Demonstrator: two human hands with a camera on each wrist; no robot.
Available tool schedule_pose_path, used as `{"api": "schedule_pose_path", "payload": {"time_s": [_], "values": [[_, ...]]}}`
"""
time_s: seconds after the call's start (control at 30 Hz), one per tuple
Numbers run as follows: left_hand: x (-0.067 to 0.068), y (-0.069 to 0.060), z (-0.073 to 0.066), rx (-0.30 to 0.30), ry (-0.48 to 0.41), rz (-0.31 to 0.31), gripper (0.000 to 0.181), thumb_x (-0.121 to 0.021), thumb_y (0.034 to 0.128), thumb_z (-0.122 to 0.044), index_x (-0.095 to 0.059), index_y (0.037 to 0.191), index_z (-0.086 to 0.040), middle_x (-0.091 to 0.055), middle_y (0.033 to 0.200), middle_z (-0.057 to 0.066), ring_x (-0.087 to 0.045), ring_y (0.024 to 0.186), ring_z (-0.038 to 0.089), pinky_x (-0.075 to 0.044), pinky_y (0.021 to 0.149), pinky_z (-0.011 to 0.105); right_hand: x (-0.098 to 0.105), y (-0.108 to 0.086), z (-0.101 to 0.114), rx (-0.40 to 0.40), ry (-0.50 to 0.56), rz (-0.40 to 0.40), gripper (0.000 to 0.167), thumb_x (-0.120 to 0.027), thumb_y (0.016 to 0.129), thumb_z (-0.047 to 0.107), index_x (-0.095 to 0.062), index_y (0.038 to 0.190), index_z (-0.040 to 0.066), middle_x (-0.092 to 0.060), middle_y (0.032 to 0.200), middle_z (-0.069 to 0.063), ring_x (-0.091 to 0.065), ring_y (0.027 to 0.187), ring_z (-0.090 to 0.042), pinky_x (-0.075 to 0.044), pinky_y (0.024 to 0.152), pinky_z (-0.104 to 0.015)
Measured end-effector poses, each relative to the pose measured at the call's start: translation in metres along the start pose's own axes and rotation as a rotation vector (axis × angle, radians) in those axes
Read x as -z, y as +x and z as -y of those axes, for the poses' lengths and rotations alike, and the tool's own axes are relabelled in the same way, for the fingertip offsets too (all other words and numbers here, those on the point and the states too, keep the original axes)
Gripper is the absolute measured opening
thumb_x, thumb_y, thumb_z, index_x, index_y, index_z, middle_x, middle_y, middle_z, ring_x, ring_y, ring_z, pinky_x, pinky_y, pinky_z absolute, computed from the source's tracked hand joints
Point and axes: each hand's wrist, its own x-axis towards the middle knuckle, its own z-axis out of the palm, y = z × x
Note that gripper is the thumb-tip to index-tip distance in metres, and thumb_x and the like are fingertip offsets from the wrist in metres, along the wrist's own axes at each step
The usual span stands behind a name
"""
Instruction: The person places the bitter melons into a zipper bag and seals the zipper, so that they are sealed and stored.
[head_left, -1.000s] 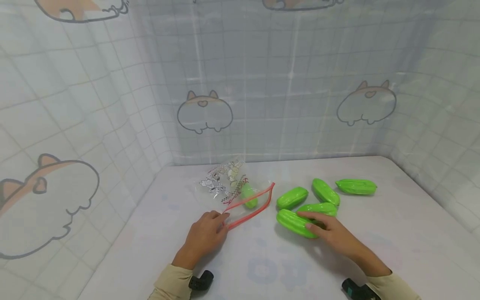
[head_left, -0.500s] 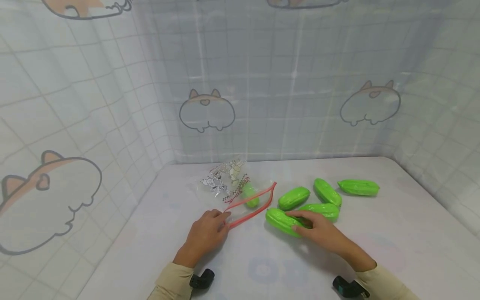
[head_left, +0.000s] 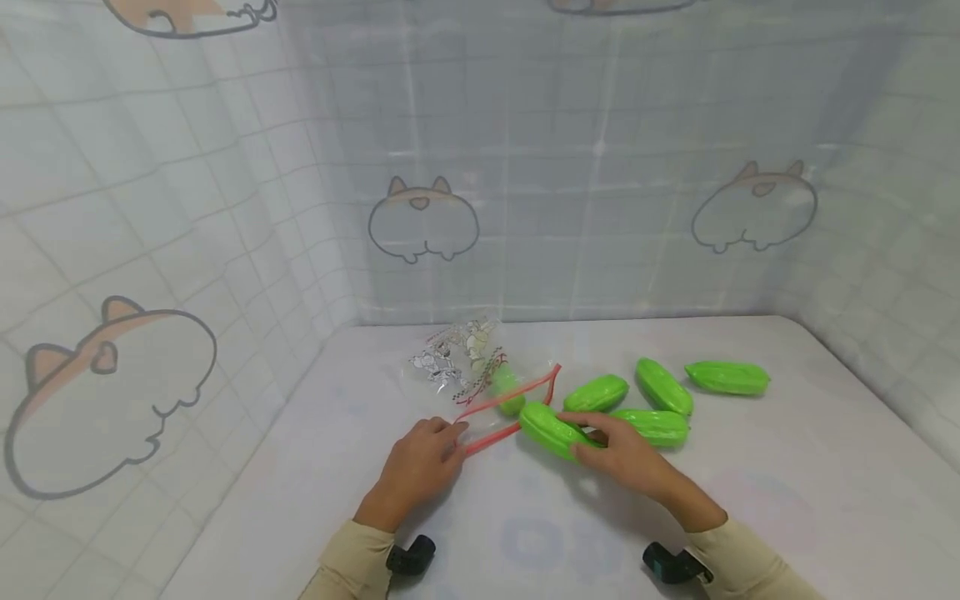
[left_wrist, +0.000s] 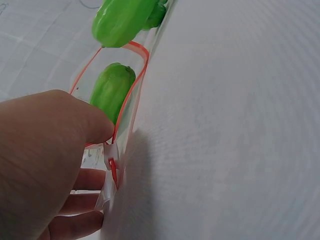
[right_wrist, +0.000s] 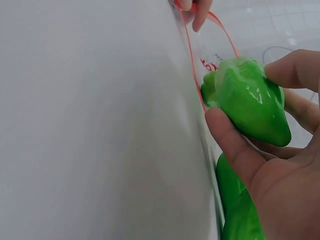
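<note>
At the left corner of a clear zip bag [head_left: 491,441] with a red-edged mouth, my left hand [head_left: 422,465] pinches the edge. The left wrist view shows a white slider [left_wrist: 111,157] by the thumb. One green cucumber [head_left: 507,385] lies inside the bag, seen through the film. My right hand [head_left: 626,454] grips another glossy, ribbed green cucumber [head_left: 551,429] between thumb and fingers, its far end at the bag's gaping mouth. In the right wrist view this cucumber [right_wrist: 250,100] is off the table, beside the red edge. Its near end is partly hidden by the fingers.
Several more green cucumbers lie right of the bag: one behind the right hand [head_left: 652,427], two farther back, and one cucumber [head_left: 727,377] at the far right. White tiled-print sheeting [head_left: 525,208] walls the table [head_left: 487,542] at back and sides.
My right hand has carried its cucumber leftward, away from the other cucumbers, to the bag's mouth. My left hand keeps its pinch on the bag's edge.
</note>
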Motion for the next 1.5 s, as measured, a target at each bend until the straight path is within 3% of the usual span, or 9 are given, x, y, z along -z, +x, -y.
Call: {"api": "schedule_pose_path", "payload": {"time_s": [0.37,0.57,0.9,1.2,1.5], "values": [[0.001,0.003,0.0,-0.001,-0.003,-0.01,0.033,-0.071,0.0905,-0.025,-0.072,0.122,-0.017,-0.067,0.103,0.004,-0.061,0.094,0.02,-0.055,0.076,0.039,-0.003,0.012,0.004,0.066,-0.038,0.044,0.042,-0.063,0.096,0.012,-0.061,0.137,0.009,-0.058,0.139,-0.013,-0.052,0.126,-0.032,-0.044,0.098,-0.05],[-0.002,0.001,0.001,-0.011,-0.025,-0.02,0.031,-0.072,0.0894,-0.023,-0.073,0.119,-0.016,-0.066,0.099,0.004,-0.062,0.093,0.023,-0.054,0.074,0.041,-0.011,0.017,0.006,0.029,-0.039,0.054,0.042,-0.064,0.096,0.014,-0.062,0.138,0.012,-0.057,0.14,-0.009,-0.052,0.125,-0.028,-0.043,0.1,-0.052],[-0.004,0.002,0.002,-0.036,-0.022,-0.058,0.03,-0.072,0.0888,-0.021,-0.074,0.118,-0.014,-0.068,0.098,0.005,-0.063,0.091,0.023,-0.055,0.075,0.042,-0.023,0.028,0.01,0.029,-0.052,0.035,0.042,-0.066,0.094,0.012,-0.063,0.136,0.011,-0.06,0.137,-0.009,-0.054,0.125,-0.028,-0.045,0.099,-0.051],[-0.002,0.003,0.002,-0.032,-0.016,-0.06,0.03,-0.071,0.0887,-0.021,-0.074,0.117,-0.014,-0.068,0.097,0.004,-0.063,0.09,0.022,-0.055,0.075,0.04,-0.029,0.032,0.013,0.033,-0.088,0.028,0.041,-0.058,0.096,0.009,-0.062,0.137,0.01,-0.06,0.136,-0.007,-0.055,0.124,-0.028,-0.045,0.099,-0.051],[-0.002,0.002,0.002,-0.028,-0.015,-0.05,0.03,-0.071,0.0889,-0.022,-0.074,0.117,-0.015,-0.068,0.097,0.005,-0.063,0.089,0.022,-0.055,0.075,0.041,-0.038,0.038,0.018,0.044,-0.109,-0.006,0.037,-0.066,0.096,0.012,-0.064,0.133,0.01,-0.062,0.131,-0.008,-0.062,0.114,-0.028,-0.05,0.094,-0.047]]}}
